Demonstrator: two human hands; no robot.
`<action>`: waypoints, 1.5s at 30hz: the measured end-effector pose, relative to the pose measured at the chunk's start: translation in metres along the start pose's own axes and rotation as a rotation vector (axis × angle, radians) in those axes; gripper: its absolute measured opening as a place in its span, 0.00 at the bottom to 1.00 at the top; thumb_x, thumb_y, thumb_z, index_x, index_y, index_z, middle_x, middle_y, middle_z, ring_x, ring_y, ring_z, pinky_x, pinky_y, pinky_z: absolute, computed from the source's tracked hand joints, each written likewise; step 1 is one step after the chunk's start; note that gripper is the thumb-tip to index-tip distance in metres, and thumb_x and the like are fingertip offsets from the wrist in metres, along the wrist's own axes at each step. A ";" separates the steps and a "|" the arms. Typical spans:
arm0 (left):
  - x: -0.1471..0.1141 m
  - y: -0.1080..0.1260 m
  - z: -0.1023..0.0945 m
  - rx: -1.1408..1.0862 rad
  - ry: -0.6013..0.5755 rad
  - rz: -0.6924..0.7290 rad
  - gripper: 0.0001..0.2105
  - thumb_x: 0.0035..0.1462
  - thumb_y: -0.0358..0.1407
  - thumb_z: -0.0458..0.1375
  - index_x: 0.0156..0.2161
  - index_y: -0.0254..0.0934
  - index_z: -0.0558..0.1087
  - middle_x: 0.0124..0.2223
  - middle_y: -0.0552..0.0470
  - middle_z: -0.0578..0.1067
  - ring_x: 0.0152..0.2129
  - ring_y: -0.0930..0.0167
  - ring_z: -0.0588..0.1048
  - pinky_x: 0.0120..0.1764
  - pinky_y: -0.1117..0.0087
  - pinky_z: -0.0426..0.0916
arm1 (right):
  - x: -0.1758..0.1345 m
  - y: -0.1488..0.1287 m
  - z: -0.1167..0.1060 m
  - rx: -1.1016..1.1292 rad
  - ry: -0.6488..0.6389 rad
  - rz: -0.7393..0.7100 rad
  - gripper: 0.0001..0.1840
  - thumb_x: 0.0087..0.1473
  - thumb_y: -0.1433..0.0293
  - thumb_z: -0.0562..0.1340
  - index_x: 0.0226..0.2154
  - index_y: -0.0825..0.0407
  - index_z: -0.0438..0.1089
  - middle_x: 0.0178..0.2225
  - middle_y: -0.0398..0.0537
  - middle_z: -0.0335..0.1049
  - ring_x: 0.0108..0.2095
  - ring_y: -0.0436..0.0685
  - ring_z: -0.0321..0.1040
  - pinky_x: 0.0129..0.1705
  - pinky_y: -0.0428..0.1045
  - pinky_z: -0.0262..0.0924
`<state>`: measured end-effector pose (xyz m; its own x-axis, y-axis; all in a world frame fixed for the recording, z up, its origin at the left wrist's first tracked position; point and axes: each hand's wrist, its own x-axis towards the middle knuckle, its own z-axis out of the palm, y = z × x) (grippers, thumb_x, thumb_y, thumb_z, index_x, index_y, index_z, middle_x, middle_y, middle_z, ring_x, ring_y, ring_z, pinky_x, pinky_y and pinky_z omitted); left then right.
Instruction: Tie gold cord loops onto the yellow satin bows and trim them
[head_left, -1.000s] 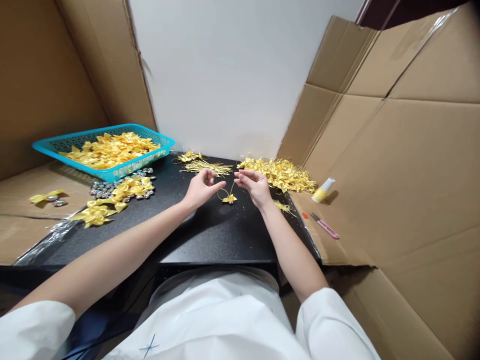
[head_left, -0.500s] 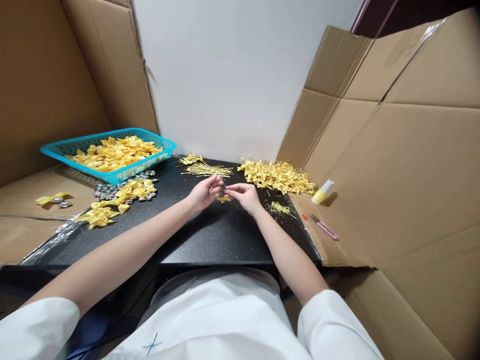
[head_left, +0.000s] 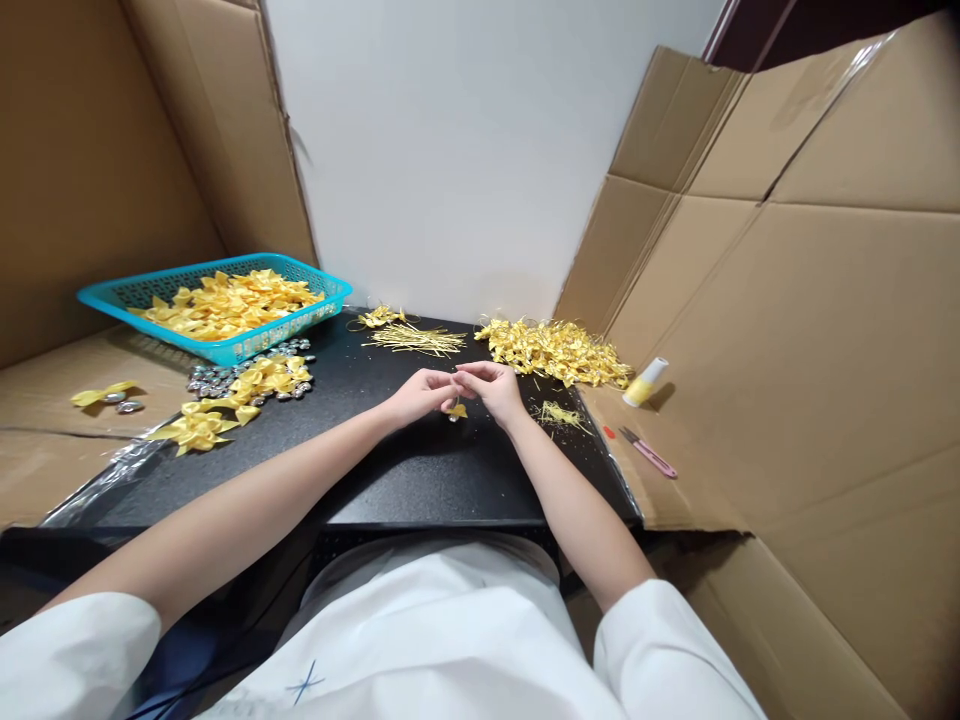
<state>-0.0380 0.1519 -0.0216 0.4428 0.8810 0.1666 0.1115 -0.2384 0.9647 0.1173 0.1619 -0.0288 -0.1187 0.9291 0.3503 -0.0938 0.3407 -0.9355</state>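
My left hand (head_left: 421,394) and my right hand (head_left: 491,388) meet over the black table, fingertips pinched together. A small yellow ribbon bow (head_left: 457,409) with a shiny silver bit at its lower end hangs just under the fingers of my left hand. Both hands seem closed on its thin tie, which the fingers mostly hide. Straight gold ties (head_left: 417,340) lie in a bundle behind my hands. Beyond my right hand is a heap of yellow bows with ties (head_left: 559,352).
A blue basket (head_left: 225,350) of yellow ribbon flowers stands at left. Silver round pieces (head_left: 206,382) and loose ribbon flowers (head_left: 196,430) lie before it. Tie scraps (head_left: 559,415), a yellow-white tube (head_left: 645,383) and pink snips (head_left: 651,456) are at right. Cardboard walls (head_left: 847,300) flank the table.
My fingertips have come together from slightly apart. The bow has shifted a little right and down and shows more below my fingers.
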 end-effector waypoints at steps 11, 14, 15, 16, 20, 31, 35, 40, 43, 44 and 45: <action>0.007 -0.010 -0.003 -0.276 0.180 0.016 0.11 0.44 0.41 0.61 0.24 0.32 0.75 0.18 0.55 0.67 0.17 0.76 0.63 0.24 0.73 0.57 | -0.003 -0.004 -0.005 -0.608 0.028 -0.353 0.02 0.47 0.70 0.67 0.26 0.47 0.78 0.37 0.46 0.73 0.43 0.57 0.64 0.51 0.54 0.56; 0.007 -0.011 -0.003 -0.274 0.183 0.028 0.11 0.44 0.40 0.60 0.25 0.32 0.75 0.19 0.54 0.68 0.17 0.76 0.62 0.24 0.73 0.56 | -0.006 0.001 0.000 -0.630 0.056 -0.346 0.06 0.50 0.70 0.65 0.30 0.43 0.79 0.38 0.46 0.73 0.43 0.57 0.63 0.51 0.55 0.56; 0.007 -0.011 -0.003 -0.279 0.186 0.024 0.11 0.44 0.40 0.60 0.25 0.32 0.76 0.19 0.53 0.68 0.18 0.76 0.62 0.24 0.72 0.56 | -0.007 0.003 0.001 -0.620 0.061 -0.337 0.07 0.50 0.70 0.65 0.31 0.42 0.79 0.39 0.46 0.73 0.43 0.57 0.63 0.51 0.55 0.56; 0.008 -0.012 -0.003 -0.286 0.188 0.015 0.10 0.44 0.39 0.60 0.24 0.31 0.76 0.19 0.53 0.68 0.18 0.76 0.62 0.24 0.72 0.56 | -0.008 0.004 0.002 -0.603 0.065 -0.325 0.08 0.51 0.69 0.64 0.33 0.42 0.79 0.39 0.46 0.73 0.43 0.58 0.63 0.51 0.55 0.56; 0.010 -0.013 -0.004 -0.306 0.168 -0.067 0.09 0.41 0.37 0.59 0.24 0.31 0.76 0.23 0.49 0.73 0.20 0.75 0.64 0.26 0.72 0.59 | -0.007 0.011 0.002 -0.497 0.119 -0.279 0.09 0.51 0.68 0.64 0.35 0.41 0.79 0.37 0.46 0.74 0.42 0.57 0.64 0.51 0.55 0.58; 0.003 -0.006 -0.004 0.046 -0.036 -0.011 0.12 0.44 0.39 0.55 0.21 0.34 0.77 0.29 0.48 0.76 0.24 0.72 0.68 0.29 0.73 0.60 | -0.004 0.024 0.004 -0.032 0.136 -0.023 0.12 0.35 0.61 0.71 0.24 0.51 0.78 0.32 0.47 0.72 0.30 0.52 0.68 0.31 0.47 0.63; 0.003 -0.004 -0.006 0.124 -0.074 0.021 0.13 0.44 0.39 0.54 0.21 0.35 0.78 0.29 0.48 0.77 0.25 0.70 0.68 0.31 0.71 0.63 | -0.006 0.018 0.005 0.004 0.110 0.073 0.15 0.31 0.59 0.72 0.20 0.53 0.77 0.31 0.47 0.73 0.27 0.51 0.67 0.29 0.47 0.63; 0.004 0.000 -0.009 0.189 -0.124 0.102 0.12 0.45 0.38 0.55 0.22 0.37 0.79 0.33 0.48 0.79 0.32 0.67 0.72 0.37 0.70 0.65 | -0.007 0.011 0.006 0.026 0.080 0.092 0.18 0.27 0.57 0.73 0.20 0.53 0.77 0.33 0.47 0.73 0.26 0.49 0.65 0.27 0.46 0.62; 0.004 0.000 -0.011 0.190 -0.146 0.127 0.12 0.47 0.39 0.55 0.22 0.36 0.79 0.32 0.47 0.79 0.31 0.67 0.73 0.36 0.70 0.66 | -0.008 0.011 0.005 0.026 0.067 0.063 0.18 0.28 0.57 0.73 0.22 0.52 0.78 0.34 0.47 0.72 0.28 0.50 0.66 0.28 0.46 0.63; 0.004 -0.001 -0.011 0.190 -0.150 0.128 0.12 0.48 0.39 0.56 0.23 0.36 0.79 0.31 0.47 0.78 0.30 0.67 0.73 0.35 0.71 0.66 | -0.008 0.011 0.005 0.019 0.052 0.051 0.17 0.28 0.58 0.73 0.23 0.51 0.78 0.34 0.47 0.72 0.29 0.50 0.67 0.29 0.46 0.63; 0.003 -0.001 -0.011 0.190 -0.151 0.132 0.13 0.49 0.40 0.56 0.24 0.35 0.79 0.30 0.47 0.78 0.28 0.68 0.73 0.34 0.71 0.66 | -0.008 0.011 0.004 0.006 0.035 0.039 0.16 0.29 0.59 0.73 0.23 0.51 0.78 0.34 0.47 0.72 0.30 0.51 0.67 0.30 0.47 0.64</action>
<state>-0.0463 0.1595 -0.0197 0.5907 0.7698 0.2419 0.2028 -0.4318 0.8789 0.1133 0.1580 -0.0419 -0.0875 0.9461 0.3120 -0.0961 0.3037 -0.9479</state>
